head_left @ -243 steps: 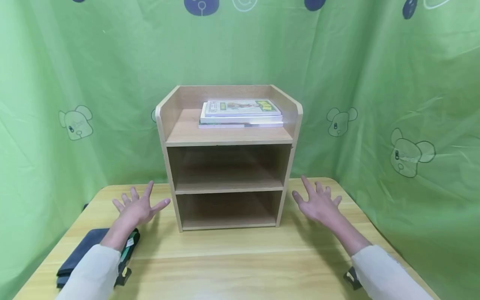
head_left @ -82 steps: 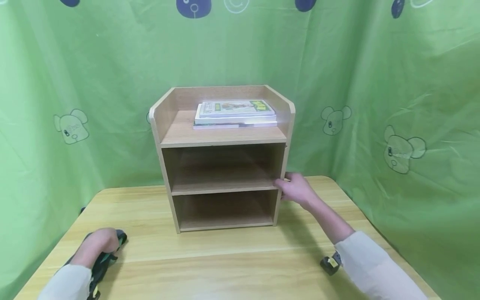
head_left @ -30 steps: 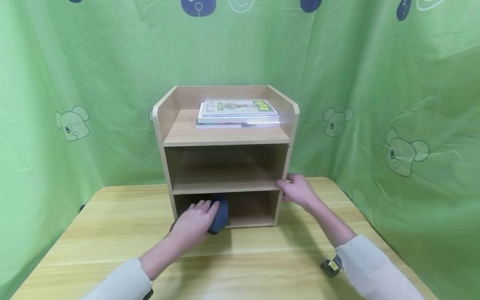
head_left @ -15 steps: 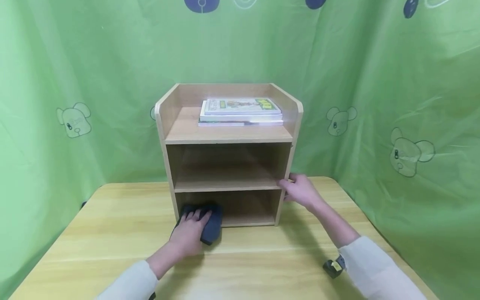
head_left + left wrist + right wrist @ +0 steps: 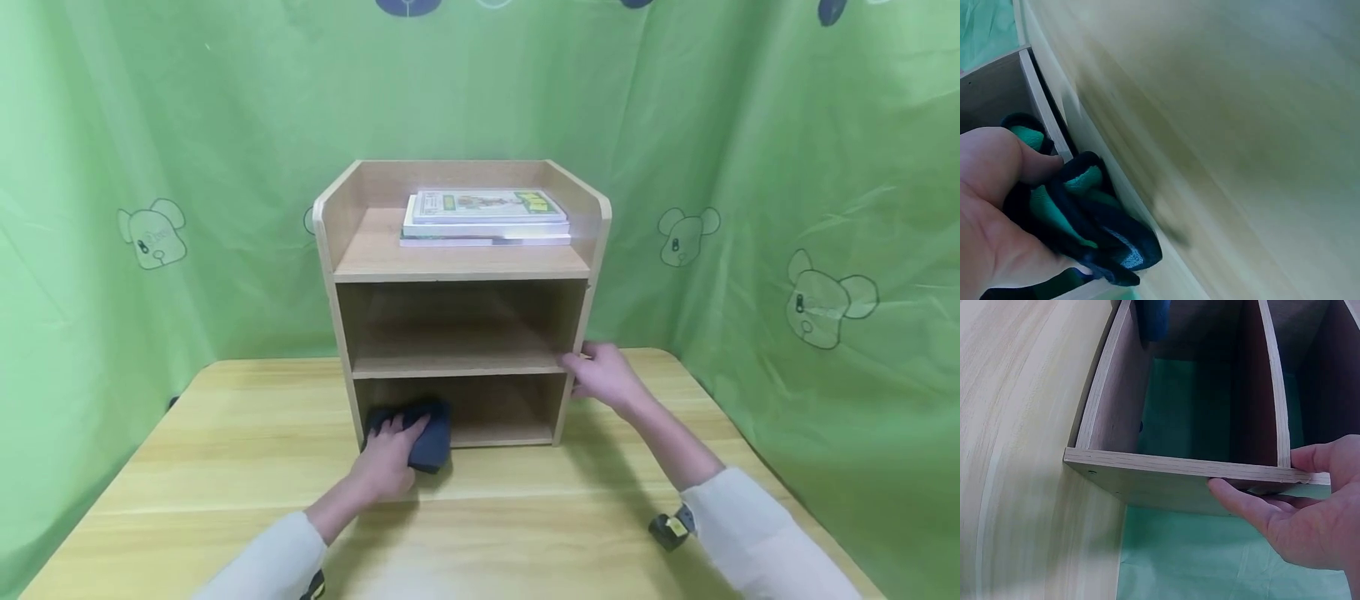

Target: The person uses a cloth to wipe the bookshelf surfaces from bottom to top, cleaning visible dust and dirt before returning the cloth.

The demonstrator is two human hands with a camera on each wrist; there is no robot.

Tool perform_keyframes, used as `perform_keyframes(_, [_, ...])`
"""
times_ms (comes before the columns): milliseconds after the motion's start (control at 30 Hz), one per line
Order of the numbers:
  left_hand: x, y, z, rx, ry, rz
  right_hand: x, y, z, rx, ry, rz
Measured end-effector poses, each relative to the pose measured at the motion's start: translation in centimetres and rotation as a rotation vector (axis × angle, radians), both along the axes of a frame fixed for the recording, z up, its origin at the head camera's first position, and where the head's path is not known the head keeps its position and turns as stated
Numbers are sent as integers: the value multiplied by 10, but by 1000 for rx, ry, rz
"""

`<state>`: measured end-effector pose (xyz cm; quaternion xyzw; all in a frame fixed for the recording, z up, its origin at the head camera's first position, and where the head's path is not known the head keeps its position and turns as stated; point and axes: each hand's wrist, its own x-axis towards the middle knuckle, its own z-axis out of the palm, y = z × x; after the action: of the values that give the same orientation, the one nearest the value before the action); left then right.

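Observation:
In the head view my left hand holds a folded dark navy cloth at the left part of the shelf's lowest compartment, partly inside and partly past the front edge. The left wrist view shows its green lining and dark trim, with my thumb pressed against it. My right hand grips the right side panel of the small wooden shelf. Seen from the right wrist, the right hand has its fingers on both faces of that panel. A bit of the blue cloth shows in the lowest compartment.
A stack of several books lies on the shelf's top level. The shelf stands on a light wooden table. Green curtains hang behind and at both sides. A small black device is by the right sleeve.
My left hand has taken the folded cloth from the table's left side to the lowest compartment. My right hand, earlier spread above the table, has taken hold of the side panel and stays there.

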<state>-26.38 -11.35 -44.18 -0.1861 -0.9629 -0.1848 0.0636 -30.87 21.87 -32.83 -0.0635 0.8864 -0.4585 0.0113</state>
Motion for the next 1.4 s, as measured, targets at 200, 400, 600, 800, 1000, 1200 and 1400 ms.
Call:
perform_keyframes(200, [-4,20,3,24,-84,68,2,0,1,-6,-10,-3])
perform_keyframes(400, [-3,59,4,-12,-165,94,1,-1,1,-12,-11,-5])
perform_keyframes(600, [-1,109,2,-57,-202,67,2,0,-3,-23,-9,9])
perform_keyframes(800, [-3,150,9,-60,-236,50,1,1,-5,-50,-6,23])
perform_keyframes(1000, [-7,176,14,-82,-250,59,0,2,-4,-83,-19,32])
perform_keyframes(1200, [-4,175,15,-157,-249,49,0,2,-3,-140,-59,43])
perform_keyframes(1400, [-2,167,21,-171,-271,9,0,4,-1,-168,-95,68])
